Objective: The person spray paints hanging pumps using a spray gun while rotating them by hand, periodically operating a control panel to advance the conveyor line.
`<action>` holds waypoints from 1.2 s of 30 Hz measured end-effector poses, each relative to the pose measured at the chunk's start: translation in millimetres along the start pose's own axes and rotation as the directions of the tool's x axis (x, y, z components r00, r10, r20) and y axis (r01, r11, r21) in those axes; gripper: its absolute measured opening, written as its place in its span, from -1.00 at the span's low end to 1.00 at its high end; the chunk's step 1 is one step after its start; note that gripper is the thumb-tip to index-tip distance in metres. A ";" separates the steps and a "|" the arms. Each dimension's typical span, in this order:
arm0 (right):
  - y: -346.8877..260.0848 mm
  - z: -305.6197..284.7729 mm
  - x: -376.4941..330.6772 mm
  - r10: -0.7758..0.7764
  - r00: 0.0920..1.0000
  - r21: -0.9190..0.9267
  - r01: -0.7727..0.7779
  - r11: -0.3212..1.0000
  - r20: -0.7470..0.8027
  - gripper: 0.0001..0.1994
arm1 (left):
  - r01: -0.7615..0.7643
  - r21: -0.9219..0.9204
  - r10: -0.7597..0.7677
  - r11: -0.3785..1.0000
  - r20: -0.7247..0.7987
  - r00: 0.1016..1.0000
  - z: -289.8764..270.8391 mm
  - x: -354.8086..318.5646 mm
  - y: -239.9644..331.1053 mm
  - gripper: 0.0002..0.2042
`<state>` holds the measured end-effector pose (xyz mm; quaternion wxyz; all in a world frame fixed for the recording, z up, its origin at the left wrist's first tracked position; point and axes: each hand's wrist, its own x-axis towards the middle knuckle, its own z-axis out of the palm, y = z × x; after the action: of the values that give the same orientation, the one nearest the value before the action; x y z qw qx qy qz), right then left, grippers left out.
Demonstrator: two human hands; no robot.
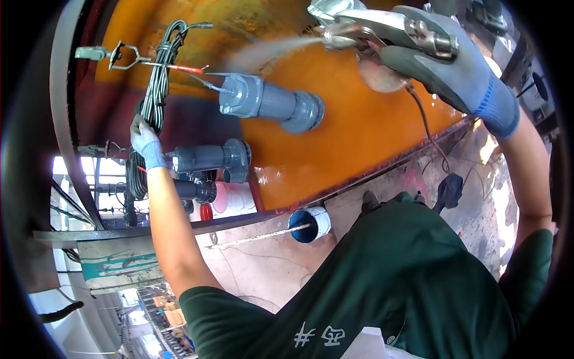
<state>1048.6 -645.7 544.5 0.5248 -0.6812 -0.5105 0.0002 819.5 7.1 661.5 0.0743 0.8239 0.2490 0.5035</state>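
Dark green shirt, soft woven cloth, folded and creased, white characters at the chest; fills the lower centre of the frame.

Right hand, upper right: knitted blue glove with grey coated palm, clenched round the spray gun. Gun: polished metal, knurled knob at rear, rounded cup beneath; pale, misty cone issuing leftward from its nozzle. Hose: thin, dark, curving down from below the gun.

Left hand, left of frame: matching glove, grasping the lower part of the cable coil. Coil: long, narrow bundle of smooth grey-black strands.

Hook, upper left: slim rod with red tip, crossing the coil.

Grey motor unit, upper centre: ribless cylinder, bulkier cap at left, flanged round end at right, satin painted surface, tilted slightly; just right of the coil, apart from both hands.

Second grey unit, left of centre: similar cylinder with flanged end, beside the left hand.

Orange panel, behind: broad, glossy, streaked.

Bucket, below centre: round, white outside, blue within; pale stick resting across its mouth.
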 end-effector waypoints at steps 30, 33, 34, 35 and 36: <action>185.5 172.3 -174.9 0.584 0.810 0.649 -0.415 0.638 -0.055 -0.79 | -0.214 0.207 0.232 0.955 -0.064 0.971 -37.3 -105.6 125.9 -0.66; 174.8 165.7 -181.4 0.288 0.930 0.392 -0.358 0.847 0.227 -0.81 | -0.251 0.087 0.254 0.964 -0.024 0.967 -45.7 -119.9 134.3 -0.66; 162.4 157.9 -180.5 0.339 0.856 0.325 -0.473 0.819 0.391 -0.79 | -0.280 0.070 0.283 0.957 -0.032 0.959 -43.5 -126.0 145.3 -0.62; 162.6 164.6 -188.3 0.333 0.856 0.324 -0.470 0.821 0.396 -0.79 | -0.308 0.053 0.310 0.950 -0.040 0.950 -40.7 -131.4 155.8 -0.57; 167.6 172.0 -202.3 0.347 0.859 0.198 -0.440 0.876 0.376 -0.79 | -0.333 0.046 0.334 0.942 -0.024 0.942 -38.2 -135.6 171.6 -0.53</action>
<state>976.1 -651.5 239.1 0.5107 -0.6817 -0.4340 0.2933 794.0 -212.0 636.5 -0.0331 0.8474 0.1174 0.5167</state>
